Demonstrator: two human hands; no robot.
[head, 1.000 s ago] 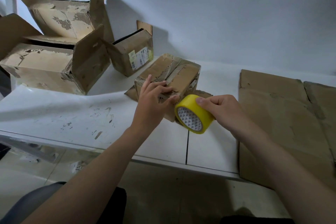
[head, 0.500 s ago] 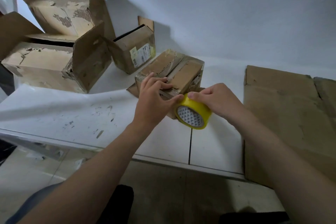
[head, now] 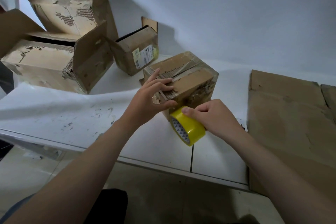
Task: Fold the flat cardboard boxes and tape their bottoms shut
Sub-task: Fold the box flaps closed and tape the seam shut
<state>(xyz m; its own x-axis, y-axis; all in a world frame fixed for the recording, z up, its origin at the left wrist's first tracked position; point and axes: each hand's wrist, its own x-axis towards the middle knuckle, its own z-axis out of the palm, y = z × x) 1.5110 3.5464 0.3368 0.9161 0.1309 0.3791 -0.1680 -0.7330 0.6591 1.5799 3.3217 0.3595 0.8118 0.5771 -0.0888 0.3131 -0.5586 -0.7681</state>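
Note:
A small worn cardboard box (head: 192, 82) sits on the white table (head: 63, 114) in the middle, its closed flaps facing up. My left hand (head: 152, 96) grips its near left corner, fingers over the top flaps and thumb on the front face. My right hand (head: 214, 118) holds a yellow tape roll (head: 189, 127) pressed against the box's near lower edge, thumb on top of the roll. Flat cardboard sheets (head: 291, 120) lie on the table at the right.
Two large open boxes (head: 51, 63) are stacked at the back left, and a small open box with a label (head: 138, 52) stands beside them against the wall. The table's front edge runs just below my forearms. A dark seat shows at the bottom.
My right hand has brought the tape roll lower and against the box's near edge. The left hand stays on the box, its grip shifted slightly over the corner.

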